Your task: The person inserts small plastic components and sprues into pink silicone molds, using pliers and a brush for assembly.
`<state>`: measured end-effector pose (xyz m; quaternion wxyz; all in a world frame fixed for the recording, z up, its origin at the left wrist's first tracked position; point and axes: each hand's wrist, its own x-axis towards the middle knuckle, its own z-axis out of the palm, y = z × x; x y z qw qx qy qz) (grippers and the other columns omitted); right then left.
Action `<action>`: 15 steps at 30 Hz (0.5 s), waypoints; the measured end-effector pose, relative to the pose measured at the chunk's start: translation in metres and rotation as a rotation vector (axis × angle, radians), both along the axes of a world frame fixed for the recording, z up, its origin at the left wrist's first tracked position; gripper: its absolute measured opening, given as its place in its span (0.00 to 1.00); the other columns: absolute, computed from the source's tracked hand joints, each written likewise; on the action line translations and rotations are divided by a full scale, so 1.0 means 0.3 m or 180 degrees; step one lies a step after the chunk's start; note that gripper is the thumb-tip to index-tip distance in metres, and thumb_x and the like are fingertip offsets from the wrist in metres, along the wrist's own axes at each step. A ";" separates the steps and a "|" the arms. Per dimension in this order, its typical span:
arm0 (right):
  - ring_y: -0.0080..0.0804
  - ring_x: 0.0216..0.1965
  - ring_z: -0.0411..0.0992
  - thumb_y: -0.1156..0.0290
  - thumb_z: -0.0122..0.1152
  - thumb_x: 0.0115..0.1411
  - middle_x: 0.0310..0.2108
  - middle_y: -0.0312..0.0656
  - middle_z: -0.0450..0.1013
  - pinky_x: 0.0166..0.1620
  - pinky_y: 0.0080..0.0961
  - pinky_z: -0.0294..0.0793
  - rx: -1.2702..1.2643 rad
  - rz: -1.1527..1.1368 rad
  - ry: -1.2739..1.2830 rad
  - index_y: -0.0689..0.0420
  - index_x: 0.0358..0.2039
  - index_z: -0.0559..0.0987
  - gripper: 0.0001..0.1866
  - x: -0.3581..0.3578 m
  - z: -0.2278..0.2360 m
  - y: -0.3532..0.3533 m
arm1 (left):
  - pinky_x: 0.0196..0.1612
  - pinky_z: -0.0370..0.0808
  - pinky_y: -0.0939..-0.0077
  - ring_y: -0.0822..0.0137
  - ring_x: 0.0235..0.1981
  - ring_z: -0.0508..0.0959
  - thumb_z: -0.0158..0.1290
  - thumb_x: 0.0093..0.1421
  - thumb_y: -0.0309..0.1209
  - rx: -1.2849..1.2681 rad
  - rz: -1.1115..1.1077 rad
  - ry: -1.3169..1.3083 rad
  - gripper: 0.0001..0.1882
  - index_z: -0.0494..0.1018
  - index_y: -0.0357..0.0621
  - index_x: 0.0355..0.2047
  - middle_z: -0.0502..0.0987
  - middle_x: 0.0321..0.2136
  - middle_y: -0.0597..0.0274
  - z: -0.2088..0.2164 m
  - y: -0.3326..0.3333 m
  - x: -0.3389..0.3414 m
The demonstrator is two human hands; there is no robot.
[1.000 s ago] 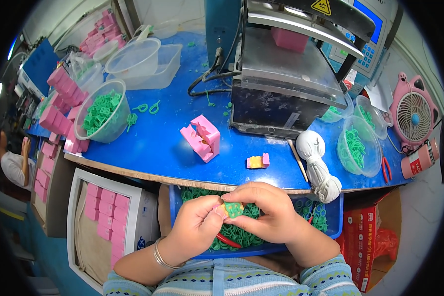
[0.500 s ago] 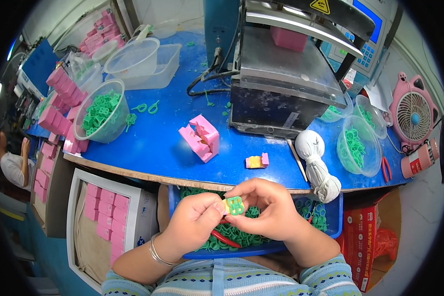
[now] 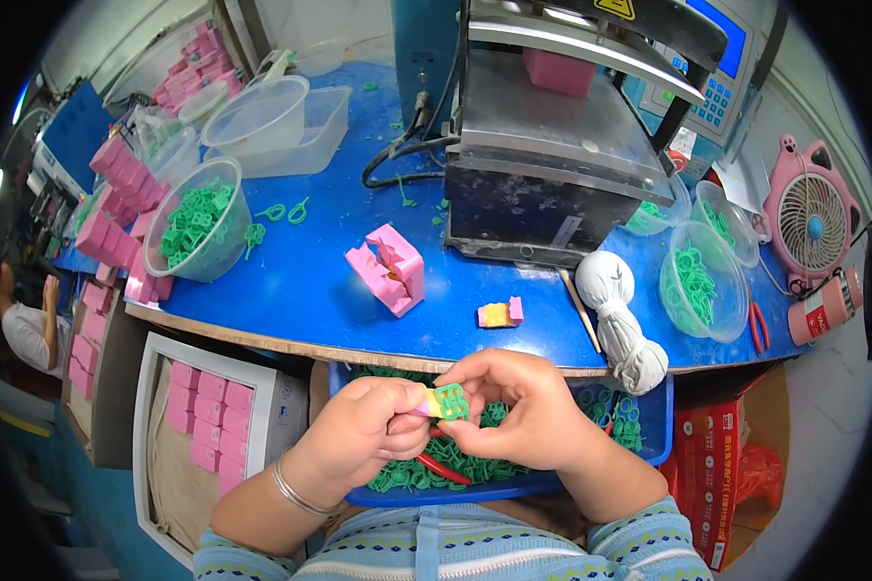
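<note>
Clock positions taken from the centre of the view. At nine, another person's white sleeve (image 3: 31, 331). Between nine and ten, stacked pink blocks (image 3: 116, 228), then a translucent round tub (image 3: 225, 259) of green pieces on the blue tabletop (image 3: 305, 290). At eight, a white-framed box (image 3: 144, 465) with rows of pink blocks inside. Between ten and eleven, two translucent containers (image 3: 276, 111), one round, overlapping. Toward seven, left hand (image 3: 368, 426), fingers curled, pinching a yellow-and-pink piece (image 3: 431, 403). Just left of centre, a hollowed pink block (image 3: 388, 271). At six, a blue bin (image 3: 407, 498) of green pieces, one red-handled tool (image 3: 443, 469) lying among them; above it, between both hands, a looped green piece (image 3: 452, 401), set against the yellow-and-pink piece's end. Between three and four, near centre, a small yellow-and-pink block (image 3: 500, 313). Toward five, right hand (image 3: 523, 407), thumb and fingers curved about the green piece; whether they grip cannot be told. At one, a metal press (image 3: 543, 155). At three, a wooden stick (image 3: 579, 308), a white cloth bundle (image 3: 615, 315), a tub (image 3: 731, 315) of green pieces and red-handled pliers (image 3: 759, 329). Between two and three, a pink fan (image 3: 812, 228). At four, a red carton (image 3: 709, 474).
</note>
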<state>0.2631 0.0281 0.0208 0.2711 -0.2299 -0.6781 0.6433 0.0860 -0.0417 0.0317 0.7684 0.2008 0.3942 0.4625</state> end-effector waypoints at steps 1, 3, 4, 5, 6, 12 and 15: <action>0.17 0.30 0.69 0.83 0.64 0.45 0.30 0.36 0.71 0.33 0.15 0.72 0.0057 -0.0097 0.0005 0.66 0.37 0.73 0.17 0.004 -0.002 0.001 | 0.16 0.51 0.82 0.78 0.11 0.53 0.41 0.60 0.32 0.0001 -0.0003 0.0003 0.17 0.59 0.46 0.13 0.55 0.10 0.72 -0.011 0.001 -0.018; 0.17 0.30 0.70 0.84 0.62 0.45 0.29 0.35 0.70 0.33 0.14 0.72 -0.0319 -0.0241 0.0081 0.66 0.38 0.72 0.17 0.023 -0.008 0.021 | 0.16 0.51 0.80 0.76 0.09 0.51 0.40 0.59 0.35 0.0680 0.0294 -0.0575 0.19 0.57 0.47 0.11 0.53 0.06 0.70 -0.030 -0.005 -0.084; 0.19 0.30 0.71 0.85 0.61 0.46 0.30 0.38 0.72 0.33 0.16 0.73 -0.0639 -0.0155 0.0226 0.66 0.40 0.71 0.18 0.040 -0.014 0.039 | 0.15 0.50 0.78 0.75 0.07 0.49 0.38 0.57 0.38 0.0960 0.0420 -0.0233 0.21 0.54 0.48 0.09 0.51 0.03 0.70 0.001 -0.003 -0.110; 0.22 0.30 0.72 0.84 0.61 0.47 0.31 0.40 0.72 0.33 0.18 0.74 -0.0917 -0.0034 0.0397 0.66 0.41 0.71 0.18 0.042 -0.009 0.041 | 0.15 0.53 0.78 0.72 0.08 0.54 0.38 0.57 0.38 0.1207 0.0365 -0.0067 0.19 0.58 0.45 0.11 0.56 0.05 0.66 0.000 -0.011 -0.144; 0.24 0.30 0.73 0.83 0.61 0.48 0.32 0.42 0.72 0.32 0.20 0.74 -0.1195 0.0088 0.0570 0.66 0.42 0.71 0.19 0.045 -0.003 0.041 | 0.15 0.56 0.78 0.70 0.08 0.59 0.37 0.57 0.38 0.1451 0.0311 0.0101 0.19 0.62 0.42 0.13 0.61 0.08 0.62 -0.003 -0.018 -0.164; 0.23 0.27 0.72 0.75 0.58 0.56 0.35 0.43 0.72 0.27 0.14 0.69 -0.2043 0.0882 0.1585 0.63 0.51 0.68 0.21 0.027 -0.032 0.031 | 0.20 0.71 0.71 0.50 0.30 0.76 0.36 0.59 0.40 0.0459 0.0257 -0.0904 0.23 0.68 0.25 0.34 0.70 0.34 0.41 0.042 -0.051 -0.089; 0.23 0.25 0.70 0.73 0.58 0.57 0.36 0.43 0.72 0.26 0.16 0.69 -0.2314 0.1064 0.2065 0.63 0.52 0.68 0.22 0.011 -0.064 0.029 | 0.18 0.69 0.76 0.61 0.27 0.74 0.39 0.61 0.35 0.1041 0.0247 -0.0805 0.19 0.65 0.26 0.41 0.70 0.32 0.44 -0.072 -0.063 -0.063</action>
